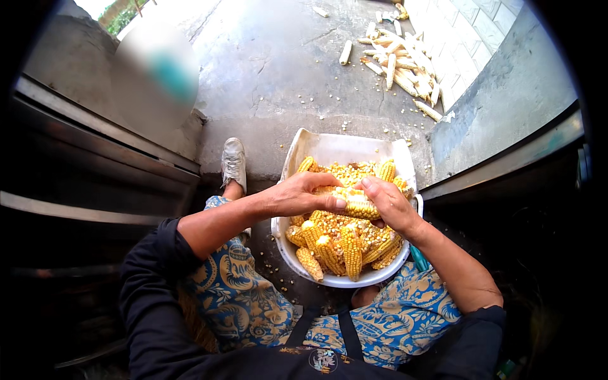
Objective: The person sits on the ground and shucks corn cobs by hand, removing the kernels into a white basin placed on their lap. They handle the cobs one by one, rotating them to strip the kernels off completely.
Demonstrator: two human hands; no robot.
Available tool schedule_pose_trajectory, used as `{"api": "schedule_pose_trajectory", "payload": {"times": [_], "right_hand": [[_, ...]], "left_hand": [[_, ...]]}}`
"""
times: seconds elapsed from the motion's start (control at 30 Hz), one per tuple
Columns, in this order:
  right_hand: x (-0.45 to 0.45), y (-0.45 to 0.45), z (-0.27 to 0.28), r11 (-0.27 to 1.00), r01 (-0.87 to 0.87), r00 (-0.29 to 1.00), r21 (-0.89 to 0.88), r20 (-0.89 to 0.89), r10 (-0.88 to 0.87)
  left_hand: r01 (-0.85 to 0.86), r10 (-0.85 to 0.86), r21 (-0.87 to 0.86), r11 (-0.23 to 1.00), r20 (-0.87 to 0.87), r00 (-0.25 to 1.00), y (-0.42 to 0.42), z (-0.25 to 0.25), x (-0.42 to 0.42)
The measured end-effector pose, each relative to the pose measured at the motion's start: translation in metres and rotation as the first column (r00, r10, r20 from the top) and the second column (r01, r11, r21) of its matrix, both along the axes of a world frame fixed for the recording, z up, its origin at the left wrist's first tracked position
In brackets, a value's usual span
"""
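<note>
Between my two hands lies a partly shelled ear of corn (357,207), held level above a white plastic basin (343,284). My left hand (308,194) grips its left end, fingers over the top and the thumb along the bared part. At the right end, my right hand (388,202) closes round the ear with its thumb on top. Below, whole yellow ears (351,251) rest on loose kernels (349,173) in the basin. A white sheet or sack-like liner (351,145) rises at the basin's far side.
Bare cobs (403,61) are heaped on the concrete floor (266,80) by the tiled wall, with kernels scattered about. Door frames (114,130) and low walls (513,104) flank the doorway. A green object (419,259) sits beside the basin at the right. A blurred patch covers the upper left.
</note>
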State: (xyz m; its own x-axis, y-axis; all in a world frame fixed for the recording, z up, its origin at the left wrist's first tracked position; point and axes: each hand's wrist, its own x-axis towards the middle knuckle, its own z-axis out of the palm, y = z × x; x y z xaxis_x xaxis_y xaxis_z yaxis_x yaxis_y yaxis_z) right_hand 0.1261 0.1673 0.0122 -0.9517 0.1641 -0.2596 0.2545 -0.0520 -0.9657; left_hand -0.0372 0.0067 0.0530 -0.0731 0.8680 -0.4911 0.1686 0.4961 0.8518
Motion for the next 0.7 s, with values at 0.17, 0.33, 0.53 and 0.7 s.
{"api": "schedule_pose_trajectory", "payload": {"times": [0.17,0.33,0.53,0.7], "right_hand": [[0.001,-0.002,-0.006,0.993,0.092,0.994,0.076,-0.06,-0.088],[0.006,-0.007,-0.001,0.985,0.122,0.992,0.123,-0.041,-0.118],[0.006,-0.006,0.017,0.993,0.009,0.981,-0.114,0.195,0.013],[0.005,0.001,0.02,0.969,-0.206,0.976,0.136,0.102,0.193]], "left_hand": [[-0.077,0.083,0.12,0.99,-0.047,0.995,-0.003,0.002,0.011],[-0.038,0.063,0.111,0.993,-0.228,0.972,-0.005,0.004,0.017],[0.016,-0.003,0.063,0.998,-0.203,0.979,-0.005,0.001,0.014],[0.105,-0.098,-0.066,0.992,0.103,0.99,-0.004,0.011,0.004]]}}
